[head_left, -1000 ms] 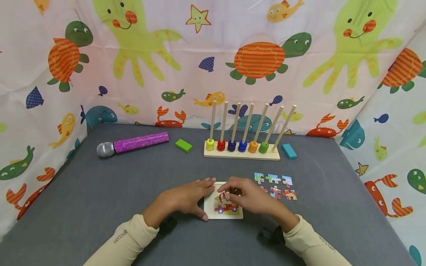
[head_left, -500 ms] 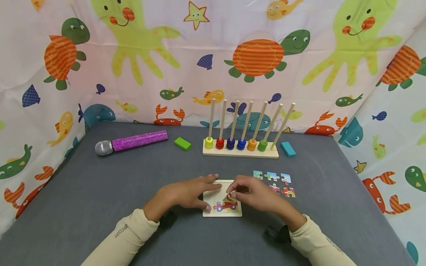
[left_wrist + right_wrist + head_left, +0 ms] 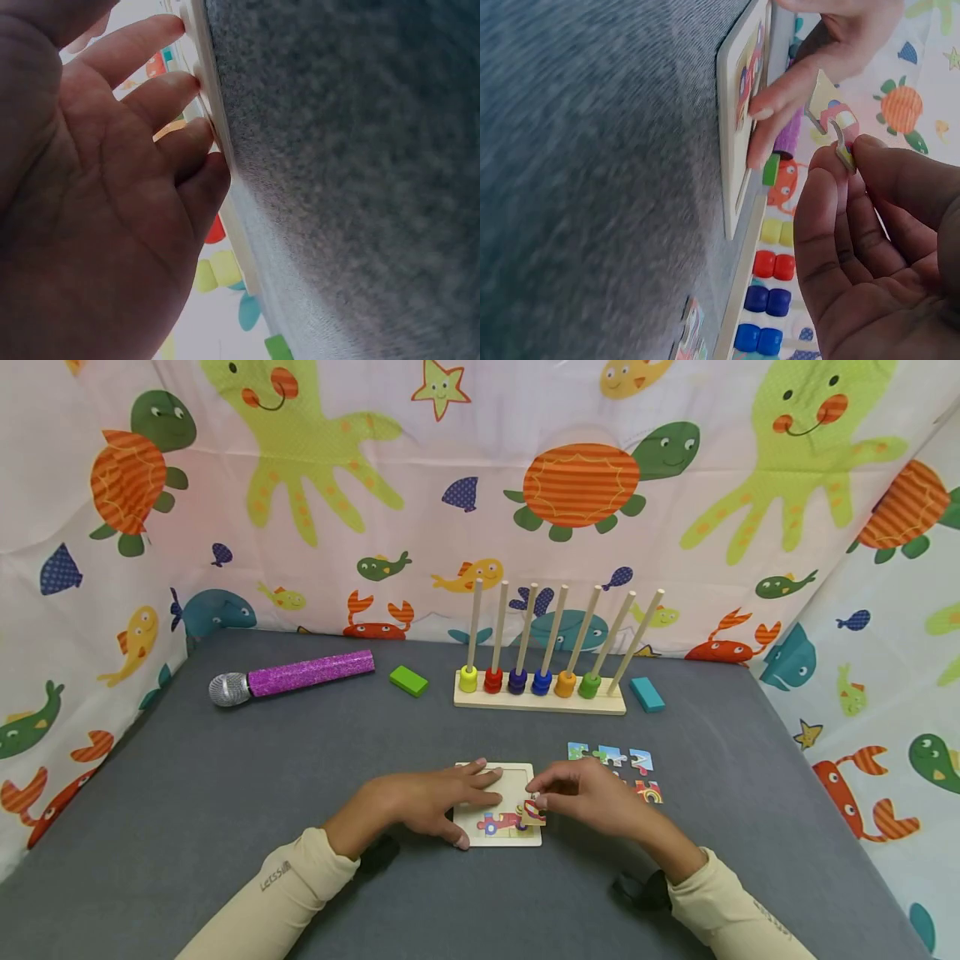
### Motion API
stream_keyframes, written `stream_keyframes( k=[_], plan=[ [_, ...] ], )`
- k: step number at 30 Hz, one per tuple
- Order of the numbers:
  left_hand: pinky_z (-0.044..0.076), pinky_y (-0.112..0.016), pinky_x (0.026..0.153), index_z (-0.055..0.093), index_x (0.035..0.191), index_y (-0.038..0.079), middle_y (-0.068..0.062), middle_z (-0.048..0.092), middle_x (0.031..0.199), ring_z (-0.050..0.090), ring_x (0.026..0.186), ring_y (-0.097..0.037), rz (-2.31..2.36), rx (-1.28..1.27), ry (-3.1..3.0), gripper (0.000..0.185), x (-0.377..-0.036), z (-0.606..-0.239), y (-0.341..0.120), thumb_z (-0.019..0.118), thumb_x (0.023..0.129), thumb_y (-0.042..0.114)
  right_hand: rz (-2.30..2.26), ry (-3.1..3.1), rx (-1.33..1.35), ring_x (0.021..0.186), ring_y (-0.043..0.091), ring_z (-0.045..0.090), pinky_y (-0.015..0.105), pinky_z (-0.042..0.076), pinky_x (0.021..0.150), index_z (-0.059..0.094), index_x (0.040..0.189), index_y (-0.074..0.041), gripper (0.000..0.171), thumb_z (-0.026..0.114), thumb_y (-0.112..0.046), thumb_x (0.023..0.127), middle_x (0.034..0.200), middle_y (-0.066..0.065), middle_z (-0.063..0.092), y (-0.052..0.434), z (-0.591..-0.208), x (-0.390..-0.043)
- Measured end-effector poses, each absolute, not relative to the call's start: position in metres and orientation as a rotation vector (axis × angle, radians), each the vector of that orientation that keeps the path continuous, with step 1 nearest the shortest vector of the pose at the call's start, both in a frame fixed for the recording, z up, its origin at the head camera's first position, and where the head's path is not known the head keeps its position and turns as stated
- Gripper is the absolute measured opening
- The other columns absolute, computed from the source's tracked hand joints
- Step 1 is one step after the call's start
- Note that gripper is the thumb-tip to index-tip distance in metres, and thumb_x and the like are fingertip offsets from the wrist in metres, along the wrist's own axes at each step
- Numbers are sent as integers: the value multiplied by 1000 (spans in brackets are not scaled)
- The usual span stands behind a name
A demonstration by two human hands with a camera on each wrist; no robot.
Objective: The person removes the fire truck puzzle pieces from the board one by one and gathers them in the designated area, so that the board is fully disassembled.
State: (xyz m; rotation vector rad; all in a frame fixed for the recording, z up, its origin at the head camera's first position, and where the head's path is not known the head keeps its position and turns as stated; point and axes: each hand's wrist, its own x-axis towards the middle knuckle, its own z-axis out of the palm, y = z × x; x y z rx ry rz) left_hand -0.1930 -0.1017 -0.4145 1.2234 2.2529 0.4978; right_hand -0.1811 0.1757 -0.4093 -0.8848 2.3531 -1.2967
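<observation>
A small wooden puzzle board point(image 3: 510, 777) lies on the grey table near the front, with a red car picture in its lower row. My left hand point(image 3: 427, 800) rests flat on the board's left side, straight fingers pressing its edge point(image 3: 214, 112). My right hand point(image 3: 592, 795) pinches a puzzle piece point(image 3: 534, 812) between thumb and fingertips, lifted just above the board's right edge. In the right wrist view the piece point(image 3: 831, 116) shows red and yellow print, held clear of the board point(image 3: 739, 120).
Several loose puzzle pieces point(image 3: 617, 766) lie right of the board. Behind stand a wooden peg rack with coloured rings point(image 3: 538, 681), a green block point(image 3: 408, 680), a teal block point(image 3: 647, 693) and a purple microphone point(image 3: 292, 677). Patterned cloth walls enclose the table.
My right hand has lifted a piece out of the board and drawn it right, to the board's right edge. My left hand has stayed on the board.
</observation>
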Motion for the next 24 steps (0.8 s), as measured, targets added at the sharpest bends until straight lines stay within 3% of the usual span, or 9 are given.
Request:
stream_keyframes(
  k=[10,24],
  plan=[
    [7,-45,117,42,149,14,-5,16,161,4,148,-25,454,1196,2273,70,-193,-416,-103,72,89,31,-1234,2458,-853,79,11,62,28,54,69,74,104,-4,14,67,-8,92,93,-3,70,198,-414,-179],
    [10,-42,117,42,149,17,-1,17,161,5,148,-23,430,1171,2281,72,-195,-416,-101,74,87,32,-1195,2547,-810,80,9,62,27,53,69,74,101,-5,13,69,-4,89,94,-2,71,228,-410,-182]
  ],
)
